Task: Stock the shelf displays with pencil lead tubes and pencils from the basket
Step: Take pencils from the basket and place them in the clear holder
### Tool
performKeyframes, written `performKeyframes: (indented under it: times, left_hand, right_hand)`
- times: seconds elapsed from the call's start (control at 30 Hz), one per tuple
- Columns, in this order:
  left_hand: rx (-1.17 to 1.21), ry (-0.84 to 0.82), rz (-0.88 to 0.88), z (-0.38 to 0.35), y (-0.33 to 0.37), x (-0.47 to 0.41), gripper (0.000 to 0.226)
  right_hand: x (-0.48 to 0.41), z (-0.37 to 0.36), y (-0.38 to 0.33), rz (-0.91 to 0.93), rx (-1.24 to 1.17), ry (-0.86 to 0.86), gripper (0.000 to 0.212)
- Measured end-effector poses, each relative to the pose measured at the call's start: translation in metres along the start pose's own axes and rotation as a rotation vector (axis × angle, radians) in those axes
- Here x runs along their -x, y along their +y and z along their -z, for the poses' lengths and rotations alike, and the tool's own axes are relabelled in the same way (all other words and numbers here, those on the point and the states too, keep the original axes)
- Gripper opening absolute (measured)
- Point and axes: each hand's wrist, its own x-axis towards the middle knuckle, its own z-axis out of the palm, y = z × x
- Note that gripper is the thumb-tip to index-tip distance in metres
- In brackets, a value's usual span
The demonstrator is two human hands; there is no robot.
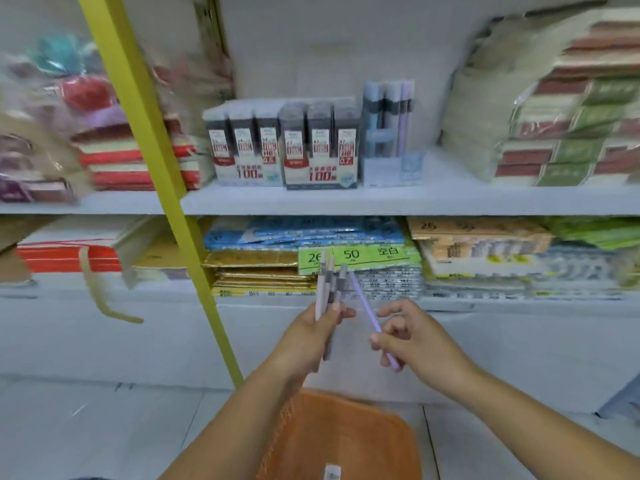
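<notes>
My left hand (313,336) grips a bundle of several pale pencils (329,289), held upright in front of the lower shelf. My right hand (412,336) pinches a single lilac pencil (369,315), tilted with its top toward the bundle. On the upper shelf stand two display boxes of pencil lead tubes (284,147) and, to their right, a pencil display box (389,133) with blue and lilac pencils upright in it. The orange basket (343,438) sits on the floor below my arms, with one small white item (332,474) showing at its bottom edge.
A yellow upright bar (162,188) slants across the left of the shelves. Stacked paper packs and red-and-white bundles (131,161) fill the shelf on the left, bagged packs (554,126) on the right. Flat packets (311,265) lie on the lower shelf.
</notes>
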Motion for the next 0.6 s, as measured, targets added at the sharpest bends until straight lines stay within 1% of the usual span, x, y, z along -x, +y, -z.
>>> performKeyframes:
  times: [0.07,0.13,0.2,0.27,0.33,0.37,0.47,0.5,0.53,0.57,0.6]
  left_hand:
    - [0.077,0.007,-0.092,0.008,0.031,-0.001,0.025]
    - [0.122,-0.014,-0.160,0.012,0.058,-0.002,0.024]
    - [0.070,-0.047,-0.198,0.013,0.079,-0.004,0.026]
    - [-0.047,-0.057,-0.234,0.012,0.094,-0.007,0.023]
    - [-0.149,-0.037,-0.256,0.011,0.100,-0.012,0.017]
    - [-0.151,-0.032,-0.256,0.010,0.101,-0.014,0.015]
    - [-0.094,-0.034,-0.256,0.007,0.103,-0.021,0.019]
    - [-0.086,-0.026,-0.260,0.006,0.104,-0.023,0.020]
    - [-0.069,-0.019,-0.264,0.004,0.107,-0.025,0.021]
    - [-0.041,-0.012,-0.264,0.003,0.111,-0.026,0.021]
    - [-0.008,-0.006,-0.263,0.002,0.115,-0.028,0.022]
  right_hand:
    - [-0.004,0.018,-0.024,0.085,0.137,0.037,0.011]
    - [-0.007,0.034,-0.045,0.169,0.247,0.076,0.008]
    - [-0.011,0.044,-0.064,0.222,0.296,0.084,0.010]
    - [-0.017,0.050,-0.079,0.253,0.310,0.098,0.014]
    - [-0.023,0.055,-0.089,0.245,0.205,0.138,0.016]
    - [-0.026,0.057,-0.091,0.235,0.107,0.162,0.015]
    - [-0.032,0.060,-0.091,0.221,-0.351,0.198,0.013]
    - [-0.033,0.059,-0.092,0.226,-0.470,0.200,0.014]
    - [-0.035,0.058,-0.094,0.237,-0.517,0.210,0.016]
    - [-0.036,0.059,-0.098,0.261,-0.470,0.245,0.016]
    - [-0.038,0.062,-0.105,0.303,-0.362,0.305,0.017]
